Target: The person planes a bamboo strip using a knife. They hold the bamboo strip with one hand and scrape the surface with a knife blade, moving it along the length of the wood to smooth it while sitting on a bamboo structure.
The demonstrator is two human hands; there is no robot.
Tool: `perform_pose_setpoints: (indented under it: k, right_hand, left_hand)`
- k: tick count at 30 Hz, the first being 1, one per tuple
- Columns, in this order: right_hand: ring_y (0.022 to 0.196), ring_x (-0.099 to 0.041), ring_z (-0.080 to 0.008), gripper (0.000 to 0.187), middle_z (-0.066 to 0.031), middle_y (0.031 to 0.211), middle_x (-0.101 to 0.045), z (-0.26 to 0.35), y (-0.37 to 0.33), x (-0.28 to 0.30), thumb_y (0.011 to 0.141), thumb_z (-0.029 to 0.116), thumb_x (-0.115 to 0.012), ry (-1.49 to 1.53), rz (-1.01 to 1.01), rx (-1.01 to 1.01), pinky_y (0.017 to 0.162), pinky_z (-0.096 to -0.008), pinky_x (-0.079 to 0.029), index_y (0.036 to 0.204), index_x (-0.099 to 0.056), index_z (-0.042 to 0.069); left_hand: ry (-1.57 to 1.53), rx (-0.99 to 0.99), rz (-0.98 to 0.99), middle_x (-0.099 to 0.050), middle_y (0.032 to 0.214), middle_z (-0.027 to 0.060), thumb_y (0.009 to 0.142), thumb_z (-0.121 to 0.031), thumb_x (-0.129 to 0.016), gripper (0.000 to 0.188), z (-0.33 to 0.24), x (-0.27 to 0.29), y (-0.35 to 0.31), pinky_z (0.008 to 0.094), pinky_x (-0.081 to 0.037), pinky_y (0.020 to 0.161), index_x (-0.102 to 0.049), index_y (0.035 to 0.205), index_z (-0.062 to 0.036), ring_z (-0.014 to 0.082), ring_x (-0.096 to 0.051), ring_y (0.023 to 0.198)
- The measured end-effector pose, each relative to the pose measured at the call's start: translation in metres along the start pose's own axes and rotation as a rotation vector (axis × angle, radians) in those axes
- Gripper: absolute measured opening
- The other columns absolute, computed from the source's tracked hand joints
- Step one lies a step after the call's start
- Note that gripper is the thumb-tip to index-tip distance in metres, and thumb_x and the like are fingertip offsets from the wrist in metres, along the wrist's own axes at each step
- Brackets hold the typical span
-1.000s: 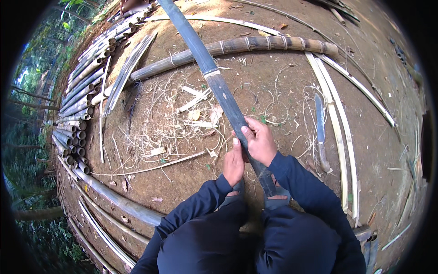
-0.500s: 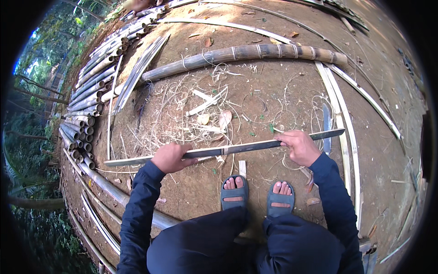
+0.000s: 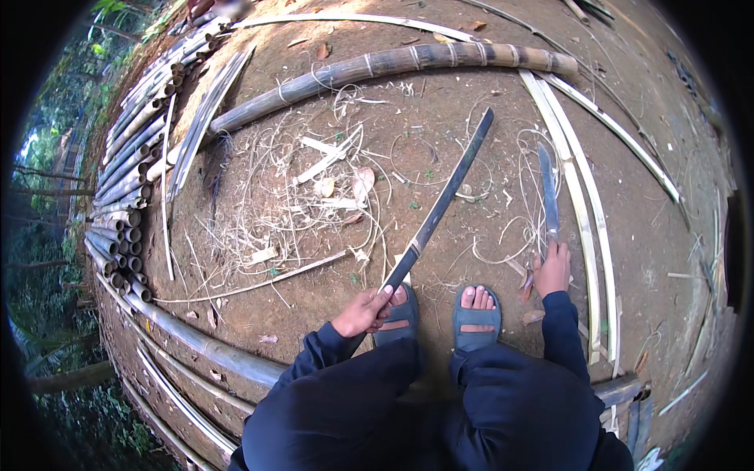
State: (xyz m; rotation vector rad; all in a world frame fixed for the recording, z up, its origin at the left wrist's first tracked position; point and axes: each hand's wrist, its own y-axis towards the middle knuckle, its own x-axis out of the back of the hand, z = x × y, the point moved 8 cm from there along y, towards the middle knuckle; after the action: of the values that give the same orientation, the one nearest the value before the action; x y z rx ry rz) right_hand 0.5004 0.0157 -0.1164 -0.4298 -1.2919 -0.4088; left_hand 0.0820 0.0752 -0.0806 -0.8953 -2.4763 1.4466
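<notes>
My left hand (image 3: 363,312) is closed round the lower end of a split bamboo strip (image 3: 441,206), dark on its outer skin with a node ring partway along. The strip slants up and away to the right, above the ground. Farther right, my right hand (image 3: 552,271) is closed at the handle of a long knife (image 3: 548,188). Its grey blade lies along the ground and points away from me; my fingers hide most of the handle.
A thick bamboo pole (image 3: 353,73) lies across the far side, beyond a litter of thin shavings (image 3: 275,196). Cut bamboo poles (image 3: 129,235) are stacked at left. Long pale strips (image 3: 581,212) lie right of the knife. My sandalled feet (image 3: 477,318) are close in.
My right hand has let go of the bamboo strip and moved down right to the knife. The strip, held by my left hand alone, has swung from level to steeply slanted.
</notes>
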Motion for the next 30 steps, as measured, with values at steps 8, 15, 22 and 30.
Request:
perform_pose_setpoints:
  k: [8, 15, 22, 30]
  right_hand:
    - [0.116, -0.051, -0.0374, 0.056, -0.0198, 0.122, -0.052, -0.028, -0.018, -0.006, 0.085, 0.019, -0.070, -0.103, -0.065, -0.188, 0.097, -0.0492, -0.041, 0.134, -0.047, 0.002]
    - [0.120, -0.053, -0.0429, 0.068, -0.0308, 0.127, -0.052, -0.054, 0.034, -0.030, 0.080, 0.018, -0.075, 0.097, 0.316, -0.258, 0.099, -0.0515, -0.044, 0.135, -0.042, -0.002]
    - [0.126, -0.046, -0.0483, 0.067, -0.0359, 0.136, -0.041, -0.027, 0.036, 0.008, 0.075, 0.014, -0.072, -0.038, 0.271, -0.370, 0.105, -0.0486, -0.043, 0.131, -0.043, -0.008]
    - [0.104, -0.063, -0.0448, 0.058, -0.0304, 0.106, -0.065, -0.020, 0.039, 0.058, 0.083, 0.036, -0.074, 0.144, 0.073, -0.270, 0.092, -0.0463, -0.051, 0.116, -0.057, -0.007]
  left_hand:
    - [-0.325, 0.094, 0.204, -0.046, 0.068, -0.0008, 0.106, -0.046, -0.037, 0.041, 0.010, -0.029, 0.003, 0.0213, -0.032, 0.038, -0.051, 0.107, -0.0066, 0.0051, -0.035, 0.042]
    - [-0.556, 0.161, 0.339, -0.049, 0.068, 0.0030, 0.105, -0.047, -0.040, 0.041, 0.023, -0.029, 0.007, 0.0219, -0.032, 0.038, -0.050, 0.110, -0.0078, 0.0064, -0.035, 0.041]
    - [-0.543, 0.160, 0.378, -0.047, 0.066, 0.0017, 0.104, -0.053, -0.039, 0.047, 0.029, -0.027, 0.014, 0.0227, -0.032, 0.038, -0.051, 0.102, -0.0080, 0.0074, -0.035, 0.040]
    - [-0.516, 0.136, 0.336, -0.049, 0.068, 0.0038, 0.105, -0.048, -0.040, 0.043, 0.031, -0.023, 0.016, 0.0226, -0.032, 0.038, -0.049, 0.115, -0.0066, 0.0074, -0.034, 0.042]
